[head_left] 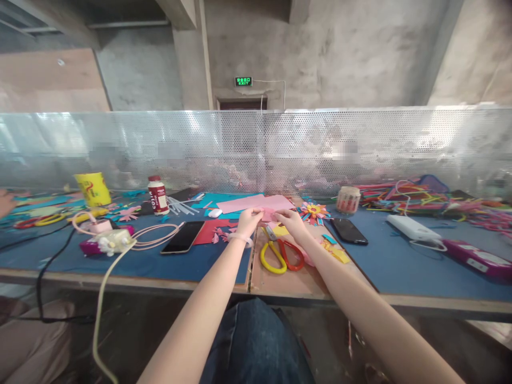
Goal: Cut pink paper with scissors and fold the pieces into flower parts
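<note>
My left hand (248,219) and my right hand (290,220) are both stretched forward over the table, their fingers pinched on a small piece of pink paper (269,213) held between them. Just behind it lies a larger pink sheet (256,203) on teal paper. Scissors (279,253) with one yellow and one red handle lie on the brown board under my wrists. A multicoloured paper flower (313,212) sits just right of my right hand.
A black phone (183,237) lies at left and another phone (349,231) at right. A glue bottle (158,195), a yellow cup (93,189), cables, a white power bank (413,228) and piles of coloured paper strips (420,196) crowd the blue table. A perforated metal screen (256,149) closes the back.
</note>
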Motion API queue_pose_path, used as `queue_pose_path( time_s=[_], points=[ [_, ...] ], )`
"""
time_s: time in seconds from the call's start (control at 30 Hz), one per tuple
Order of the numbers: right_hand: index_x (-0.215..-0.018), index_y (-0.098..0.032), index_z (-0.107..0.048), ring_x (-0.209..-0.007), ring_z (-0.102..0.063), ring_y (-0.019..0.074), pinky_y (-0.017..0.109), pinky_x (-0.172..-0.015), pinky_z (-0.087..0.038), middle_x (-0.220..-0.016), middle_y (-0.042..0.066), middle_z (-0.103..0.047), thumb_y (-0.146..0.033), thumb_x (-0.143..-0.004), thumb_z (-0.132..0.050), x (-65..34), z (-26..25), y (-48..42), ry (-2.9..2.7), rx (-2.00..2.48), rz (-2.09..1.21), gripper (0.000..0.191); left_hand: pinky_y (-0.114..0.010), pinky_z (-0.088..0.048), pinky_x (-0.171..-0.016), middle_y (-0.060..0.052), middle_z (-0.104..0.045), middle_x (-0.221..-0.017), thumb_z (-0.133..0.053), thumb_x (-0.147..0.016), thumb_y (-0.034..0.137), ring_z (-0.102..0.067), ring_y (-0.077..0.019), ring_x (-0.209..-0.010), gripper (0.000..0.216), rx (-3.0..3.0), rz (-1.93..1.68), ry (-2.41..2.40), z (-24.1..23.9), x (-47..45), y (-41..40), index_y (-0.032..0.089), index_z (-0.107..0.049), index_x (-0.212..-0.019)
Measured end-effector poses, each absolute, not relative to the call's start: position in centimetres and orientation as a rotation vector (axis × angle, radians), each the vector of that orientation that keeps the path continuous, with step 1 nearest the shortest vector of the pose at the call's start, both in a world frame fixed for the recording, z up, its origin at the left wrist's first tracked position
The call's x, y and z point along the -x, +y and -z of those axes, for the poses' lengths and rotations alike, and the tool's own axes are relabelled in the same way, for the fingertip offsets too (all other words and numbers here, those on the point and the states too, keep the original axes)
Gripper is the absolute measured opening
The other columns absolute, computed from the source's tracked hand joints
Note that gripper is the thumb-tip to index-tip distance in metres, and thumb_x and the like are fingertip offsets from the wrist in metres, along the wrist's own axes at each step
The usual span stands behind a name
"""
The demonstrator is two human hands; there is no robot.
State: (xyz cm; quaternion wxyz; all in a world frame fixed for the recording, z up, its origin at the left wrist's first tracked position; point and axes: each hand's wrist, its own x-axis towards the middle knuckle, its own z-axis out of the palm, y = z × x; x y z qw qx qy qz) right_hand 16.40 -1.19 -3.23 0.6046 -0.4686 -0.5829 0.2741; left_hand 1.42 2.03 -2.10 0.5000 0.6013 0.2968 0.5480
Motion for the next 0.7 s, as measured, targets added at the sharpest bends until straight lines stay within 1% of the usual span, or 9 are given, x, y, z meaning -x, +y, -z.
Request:
queue_pose_path(
  time_s=[0.1, 0.17, 0.27, 0.37, 0.43, 0.53, 0.7],
  points=[
    [-0.078, -0.014, -0.067, -0.070, -0.059, 0.0145, 0.023, -0.058, -0.046, -0.078, 0.006, -0.067, -0.039, -0.071, -0.055, -16.42, 3.12, -1.25, -1.351, 1.057, -0.685, 0.028, -0.036, -0.054, -0.059, -0.003, -0.060, -0.064, -0.063, -0.069, 0.023, -0.060, -0.0159, -0.054, 0.012, -1.433, -1.324, 0.707, 1.87, -1.40, 1.76, 0.013, -0.057, -0.070],
    [-0.077, -0.013, -0.067, -0.071, -0.060, 0.0154, 0.023, -0.057, -0.046, -0.080, 0.008, -0.067, -0.038, -0.073, -0.053, -16.46, 3.13, -1.14, -1.329, 1.045, -0.718, 0.029, -0.035, -0.053, -0.058, -0.002, -0.059, -0.063, -0.063, -0.069, 0.023, -0.059, -0.0148, -0.054, 0.012, -1.425, -1.335, 0.707, 1.76, -1.37, 1.70, 0.013, -0.057, -0.070],
    [-0.080, -0.013, -0.066, -0.072, -0.062, 0.0157, 0.023, -0.057, -0.047, -0.082, 0.008, -0.067, -0.035, -0.071, -0.057, -16.50, 3.29, -1.01, -1.302, 1.025, -0.777, 0.025, -0.029, -0.052, -0.054, -0.002, -0.060, -0.064, -0.065, -0.067, 0.025, -0.058, -0.0133, -0.055, 0.014, -1.423, -1.359, 0.720, 1.68, -1.36, 1.78, 0.012, -0.060, -0.072],
    [-0.080, -0.014, -0.066, -0.070, -0.062, 0.0153, 0.022, -0.055, -0.047, -0.081, 0.008, -0.067, -0.034, -0.069, -0.061, -16.48, 3.42, -1.19, -1.301, 1.012, -0.872, 0.023, -0.026, -0.050, -0.051, -0.005, -0.063, -0.073, -0.066, -0.066, 0.025, -0.058, -0.0136, -0.059, 0.018, -1.428, -1.373, 0.724, 1.74, -1.38, 2.00, 0.012, -0.062, -0.077],
    [-0.078, -0.014, -0.065, -0.066, -0.062, 0.0147, 0.022, -0.053, -0.046, -0.078, 0.008, -0.067, -0.035, -0.069, -0.061, -16.44, 3.42, -1.45, -1.298, 1.012, -0.928, 0.023, -0.024, -0.050, -0.051, -0.006, -0.064, -0.078, -0.065, -0.066, 0.026, -0.059, -0.0141, -0.062, 0.019, -1.433, -1.375, 0.715, 1.83, -1.40, 2.16, 0.012, -0.063, -0.079],
    [-0.075, -0.014, -0.064, -0.061, -0.060, 0.0137, 0.022, -0.051, -0.046, -0.074, 0.008, -0.067, -0.034, -0.068, -0.063, -16.39, 3.34, -1.76, -1.291, 1.008, -0.971, 0.022, -0.023, -0.049, -0.052, -0.007, -0.065, -0.080, -0.065, -0.066, 0.027, -0.059, -0.0140, -0.064, 0.021, -1.439, -1.360, 0.690, 2.02, -1.42, 2.36, 0.012, -0.063, -0.080],
    [-0.073, -0.013, -0.065, -0.062, -0.059, 0.0129, 0.021, -0.052, -0.045, -0.071, 0.006, -0.066, -0.034, -0.065, -0.065, -16.38, 3.32, -1.69, -1.304, 1.013, -0.948, 0.022, -0.023, -0.049, -0.053, -0.009, -0.067, -0.081, -0.063, -0.068, 0.028, -0.061, -0.0146, -0.065, 0.025, -1.447, -1.286, 0.643, 2.23, -1.49, 2.49, 0.012, -0.063, -0.086]
  ],
)
